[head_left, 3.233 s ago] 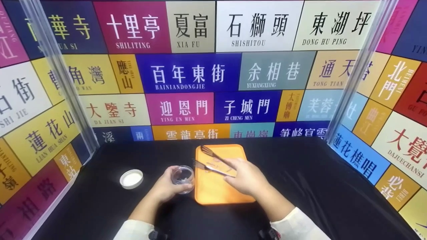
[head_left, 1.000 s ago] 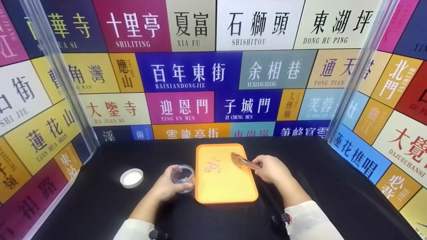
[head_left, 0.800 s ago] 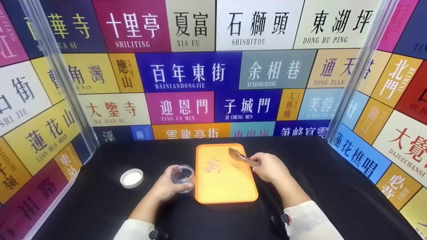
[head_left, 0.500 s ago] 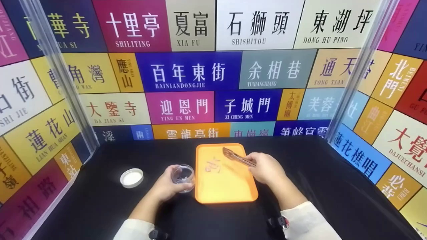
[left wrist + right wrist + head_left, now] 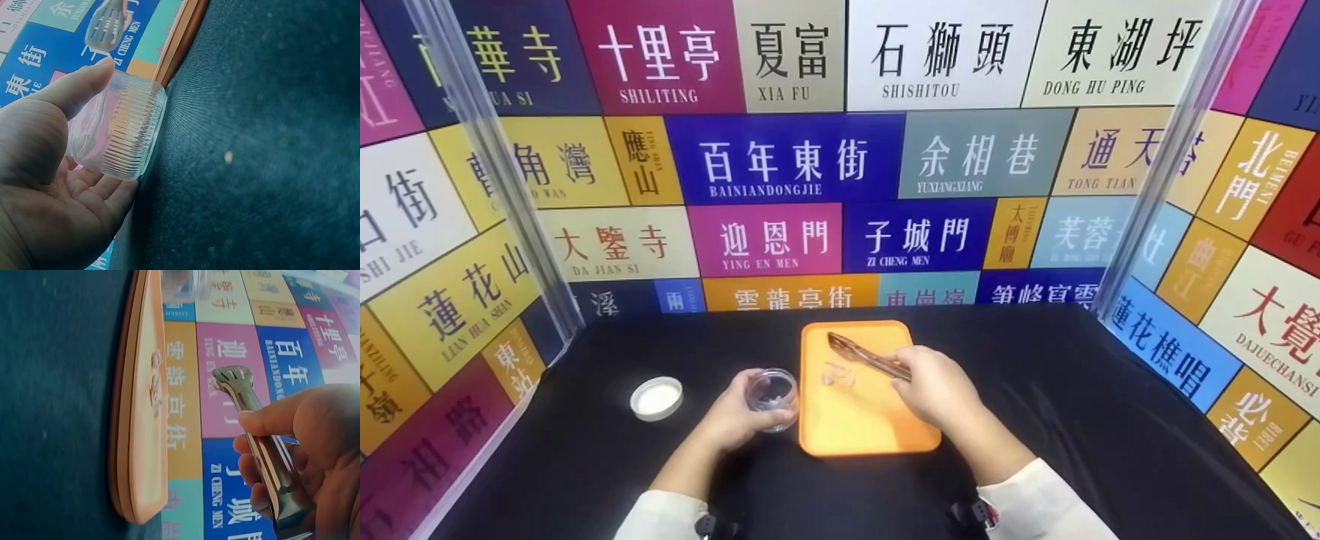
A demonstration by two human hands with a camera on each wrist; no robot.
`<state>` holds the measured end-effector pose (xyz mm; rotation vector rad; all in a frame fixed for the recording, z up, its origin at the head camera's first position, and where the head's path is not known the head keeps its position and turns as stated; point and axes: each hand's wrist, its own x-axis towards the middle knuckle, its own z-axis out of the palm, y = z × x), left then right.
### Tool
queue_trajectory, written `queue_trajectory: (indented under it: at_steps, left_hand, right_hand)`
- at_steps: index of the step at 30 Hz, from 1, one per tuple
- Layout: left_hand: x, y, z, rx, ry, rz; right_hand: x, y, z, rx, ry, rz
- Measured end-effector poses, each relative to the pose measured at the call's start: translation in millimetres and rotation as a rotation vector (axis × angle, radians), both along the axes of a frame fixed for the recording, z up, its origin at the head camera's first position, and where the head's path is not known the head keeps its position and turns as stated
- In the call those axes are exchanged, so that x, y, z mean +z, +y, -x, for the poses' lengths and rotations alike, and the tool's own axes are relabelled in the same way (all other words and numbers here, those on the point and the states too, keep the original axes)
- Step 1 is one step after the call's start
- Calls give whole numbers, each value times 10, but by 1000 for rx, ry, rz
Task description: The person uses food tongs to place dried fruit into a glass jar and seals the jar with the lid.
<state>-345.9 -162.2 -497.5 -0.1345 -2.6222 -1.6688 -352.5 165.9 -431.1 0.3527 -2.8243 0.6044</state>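
My left hand (image 5: 742,409) grips a clear ribbed jar (image 5: 132,126), thumb on one side and fingers on the other. A few small clear pieces lie at the jar's bottom in the head view. Between the thumb and fingers of my right hand (image 5: 941,386) is a pair of metal tongs (image 5: 261,444) with slotted ends. The tongs' arms are close together, and their tips hang above the orange tray (image 5: 870,431). Several small translucent pieces (image 5: 838,373) lie in the tray's left part, just below the tips in the head view.
A white round lid (image 5: 656,398) lies on the black cloth (image 5: 585,465) left of my left hand. The jar stands right beside the tray's left edge. Sign-covered panels (image 5: 784,161) and clear corner posts (image 5: 1170,161) enclose the table at the back and sides.
The tongs were spread over the tray at first, then drawn back to its right edge. Since then my right hand has moved left, bringing them near the small pieces. My left hand stays put.
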Motion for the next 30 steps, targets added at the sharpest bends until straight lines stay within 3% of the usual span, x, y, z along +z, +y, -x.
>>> queue_trajectory:
  at_steps: [15,30]
  left_hand:
    - [-7,15,-7,7,4,20]
    - [21,9,-10,-1,2,28]
  right_hand:
    - [-84,-275,-179,140,58,88]
    - [-153,-492,-250,230,-25,169]
